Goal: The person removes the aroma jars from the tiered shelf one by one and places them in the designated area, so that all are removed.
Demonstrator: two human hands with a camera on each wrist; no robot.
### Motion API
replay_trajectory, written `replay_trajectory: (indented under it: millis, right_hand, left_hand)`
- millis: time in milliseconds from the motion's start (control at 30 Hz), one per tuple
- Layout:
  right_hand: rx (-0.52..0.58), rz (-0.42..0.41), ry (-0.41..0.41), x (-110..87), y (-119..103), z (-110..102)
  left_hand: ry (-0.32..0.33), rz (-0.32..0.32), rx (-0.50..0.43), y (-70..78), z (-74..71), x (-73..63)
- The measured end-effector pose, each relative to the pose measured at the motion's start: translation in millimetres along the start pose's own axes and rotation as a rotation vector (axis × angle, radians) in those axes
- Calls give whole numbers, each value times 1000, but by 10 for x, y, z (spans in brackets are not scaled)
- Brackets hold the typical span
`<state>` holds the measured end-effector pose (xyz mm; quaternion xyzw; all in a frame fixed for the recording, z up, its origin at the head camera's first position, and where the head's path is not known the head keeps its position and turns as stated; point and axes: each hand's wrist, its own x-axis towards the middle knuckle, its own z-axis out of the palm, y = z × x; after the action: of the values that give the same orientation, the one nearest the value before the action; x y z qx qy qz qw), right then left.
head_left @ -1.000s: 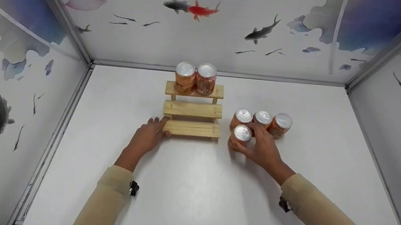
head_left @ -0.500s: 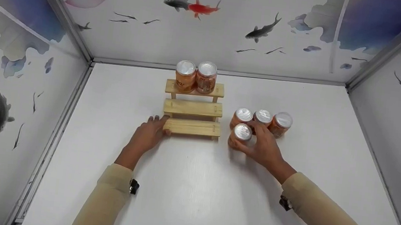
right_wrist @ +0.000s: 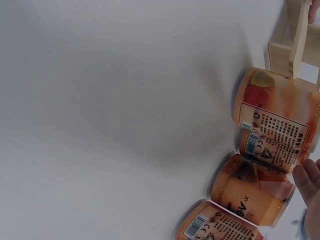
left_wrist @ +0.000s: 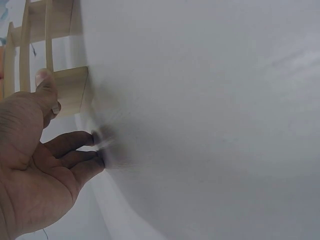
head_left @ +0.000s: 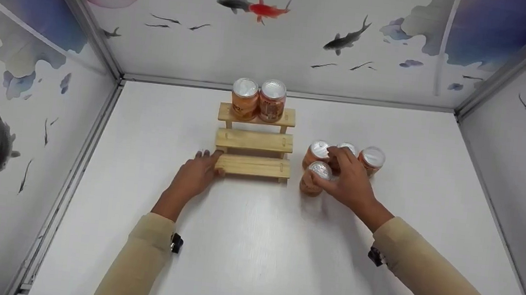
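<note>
A three-step wooden stand (head_left: 252, 166) stands on the table. My left hand (head_left: 196, 172) holds the left end of its lowest step, thumb and forefinger at the plank. The left wrist view shows the thumb (left_wrist: 45, 85) at the wood, with other fingertips down by the tabletop. To the right of the stand, my right hand (head_left: 350, 181) is over a group of orange cans with silver lids. Its thumb lies along the upper side of the front can (head_left: 310, 184). The other fingers are raised over the back cans; in the right wrist view, some fingertips (right_wrist: 302, 182) show beside the can tops.
Two more orange cans (head_left: 245, 101) sit side by side on the top step. Behind the front can, three cans form a row, the rightmost can (head_left: 371, 159) at its end. White panels (head_left: 155, 53) with painted fish enclose the table (head_left: 242, 253).
My right hand has risen along the front can, its fingers lifting from between the cans to over the back lids. The front can's lid has shifted slightly. My left hand stays put.
</note>
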<state>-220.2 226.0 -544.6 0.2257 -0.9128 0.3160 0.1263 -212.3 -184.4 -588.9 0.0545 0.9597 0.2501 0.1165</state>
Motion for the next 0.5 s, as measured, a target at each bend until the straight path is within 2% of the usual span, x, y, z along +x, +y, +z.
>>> replay_trajectory:
  millis: [300, 500]
  right_hand:
    - [-31, -8, 17, 168, -104, -64]
    - [-43, -27, 36, 288, -189, -83]
  left_hand:
    - [1, -1, -23, -22, 5, 8]
    - [8, 25, -36, -33, -8, -12]
